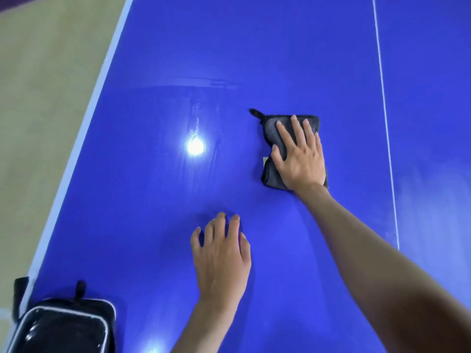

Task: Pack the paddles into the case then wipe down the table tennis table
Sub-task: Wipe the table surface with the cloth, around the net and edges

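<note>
On counter (254,59): right hand (299,159) flat, pressing cloth (270,128); left hand (220,253) spread, holding nothing. Case (63,324) near corner, seemingly zipped. Best: even pressure, overlapping strokes.

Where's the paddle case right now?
In the head view, the black case sits at the bottom left, on the table's near left corner, left of the left hand.

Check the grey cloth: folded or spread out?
Folded: the grey cloth is a thick compact pad with doubled edges, under the flat right hand.
</note>
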